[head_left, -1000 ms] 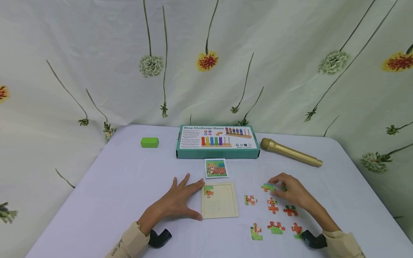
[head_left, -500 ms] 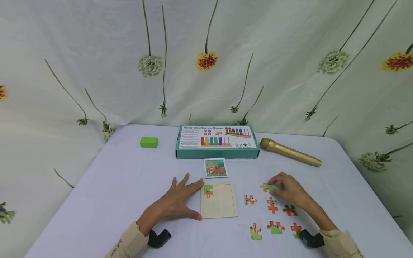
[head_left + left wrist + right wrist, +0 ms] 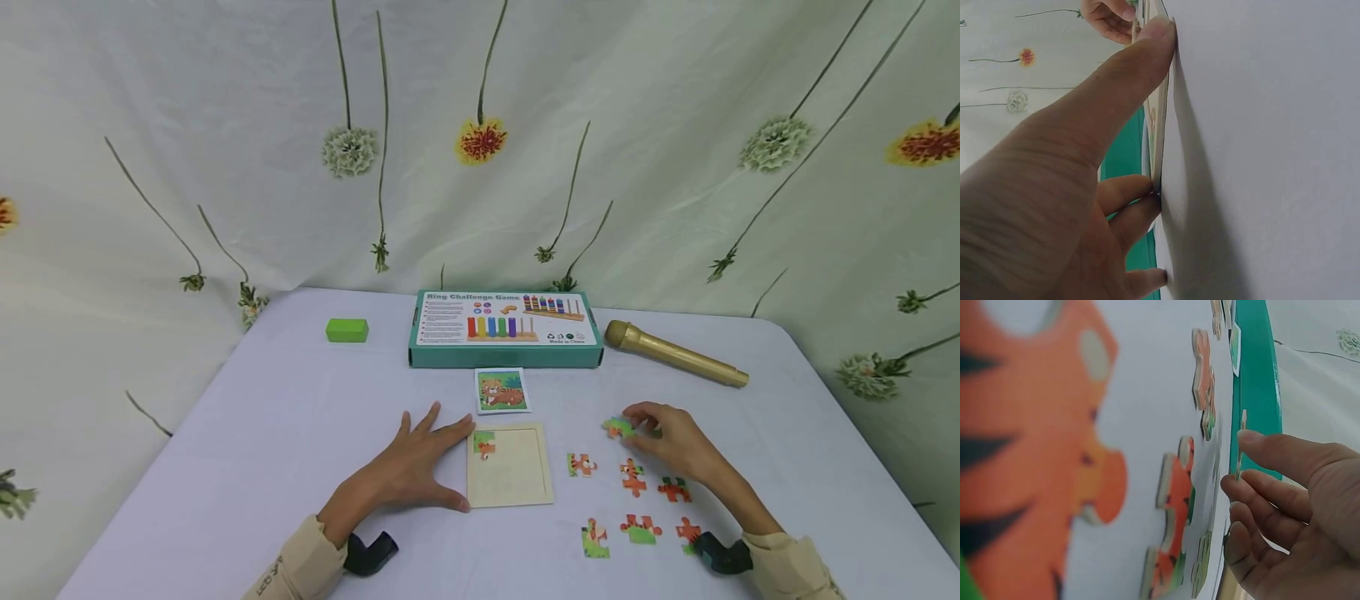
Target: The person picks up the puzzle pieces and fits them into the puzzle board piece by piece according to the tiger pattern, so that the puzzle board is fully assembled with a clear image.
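Pinched between thumb and fingers of my right hand [image 3: 669, 435] is a green and orange jigsaw piece [image 3: 618, 427]; the right wrist view shows it edge-on and raised off the table. My left hand [image 3: 412, 467] lies spread at the left side of a pale wooden puzzle board [image 3: 510, 475]. Its thumb and index fingertip touch the board's two left corners. One jigsaw piece [image 3: 483, 444] sits in the board's upper left corner. Several loose tiger pieces, such as an orange one [image 3: 632, 478] and an orange and green one [image 3: 641, 530], lie right of the board.
A tiger picture card [image 3: 502, 392] lies just behind the board. Farther back are a teal game box [image 3: 506, 357], a gold microphone [image 3: 675, 354] and a green block [image 3: 347, 331]. A floral cloth [image 3: 420, 150] hangs behind the table.
My right hand has lifted the green and orange jigsaw piece, which now tilts and sits slightly farther left and back. My left hand and the board stay put.
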A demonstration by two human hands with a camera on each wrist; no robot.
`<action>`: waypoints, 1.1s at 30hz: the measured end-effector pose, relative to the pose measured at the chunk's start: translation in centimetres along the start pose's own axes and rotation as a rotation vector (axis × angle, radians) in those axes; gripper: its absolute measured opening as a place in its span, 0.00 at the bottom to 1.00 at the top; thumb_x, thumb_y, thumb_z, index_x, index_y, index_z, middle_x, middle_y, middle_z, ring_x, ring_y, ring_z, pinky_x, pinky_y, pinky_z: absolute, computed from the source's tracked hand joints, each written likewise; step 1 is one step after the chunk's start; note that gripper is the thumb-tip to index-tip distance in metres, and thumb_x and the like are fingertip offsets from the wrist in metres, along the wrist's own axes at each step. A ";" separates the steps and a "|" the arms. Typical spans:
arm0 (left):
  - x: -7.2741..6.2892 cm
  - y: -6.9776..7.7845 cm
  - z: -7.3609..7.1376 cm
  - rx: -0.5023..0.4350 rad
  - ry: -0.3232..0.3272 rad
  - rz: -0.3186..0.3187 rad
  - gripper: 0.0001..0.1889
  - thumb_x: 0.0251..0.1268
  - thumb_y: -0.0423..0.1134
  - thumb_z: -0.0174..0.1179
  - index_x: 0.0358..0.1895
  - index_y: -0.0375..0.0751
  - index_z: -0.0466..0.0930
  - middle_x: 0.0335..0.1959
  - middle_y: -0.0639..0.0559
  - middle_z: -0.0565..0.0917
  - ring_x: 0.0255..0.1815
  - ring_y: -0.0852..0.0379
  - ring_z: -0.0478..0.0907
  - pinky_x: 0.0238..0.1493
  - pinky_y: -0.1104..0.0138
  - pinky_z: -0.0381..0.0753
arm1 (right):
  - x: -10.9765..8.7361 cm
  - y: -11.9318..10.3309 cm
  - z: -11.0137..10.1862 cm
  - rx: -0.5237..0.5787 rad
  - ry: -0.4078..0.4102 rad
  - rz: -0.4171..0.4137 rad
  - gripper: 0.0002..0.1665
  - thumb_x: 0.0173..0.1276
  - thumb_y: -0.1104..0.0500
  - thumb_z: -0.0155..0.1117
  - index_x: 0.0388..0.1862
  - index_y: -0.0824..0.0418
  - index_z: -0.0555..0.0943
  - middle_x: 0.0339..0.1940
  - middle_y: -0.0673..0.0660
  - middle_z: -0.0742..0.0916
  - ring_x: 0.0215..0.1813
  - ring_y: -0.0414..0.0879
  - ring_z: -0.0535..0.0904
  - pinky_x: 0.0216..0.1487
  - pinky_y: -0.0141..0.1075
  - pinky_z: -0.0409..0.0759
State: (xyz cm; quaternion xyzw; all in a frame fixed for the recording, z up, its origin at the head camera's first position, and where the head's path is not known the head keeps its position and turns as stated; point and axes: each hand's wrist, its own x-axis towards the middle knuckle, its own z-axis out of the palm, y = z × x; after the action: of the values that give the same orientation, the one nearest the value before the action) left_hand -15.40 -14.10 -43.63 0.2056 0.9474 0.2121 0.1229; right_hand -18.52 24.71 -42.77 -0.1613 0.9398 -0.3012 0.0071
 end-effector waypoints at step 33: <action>-0.1 -0.4 -0.3 0.007 -0.005 0.115 0.48 0.37 0.65 0.73 0.69 0.60 0.68 0.75 0.56 0.60 0.77 0.34 0.38 0.66 0.30 0.31 | 1.6 -1.7 0.7 0.085 -0.056 -0.021 0.15 0.62 0.62 0.67 0.49 0.59 0.81 0.36 0.52 0.86 0.34 0.42 0.78 0.34 0.31 0.78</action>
State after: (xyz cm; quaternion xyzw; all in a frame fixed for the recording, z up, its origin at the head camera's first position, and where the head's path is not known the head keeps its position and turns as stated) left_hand -15.56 -14.52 -43.53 0.2606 0.9345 0.2149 0.1121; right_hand -19.44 22.55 -42.21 -0.1789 0.9238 -0.3364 0.0370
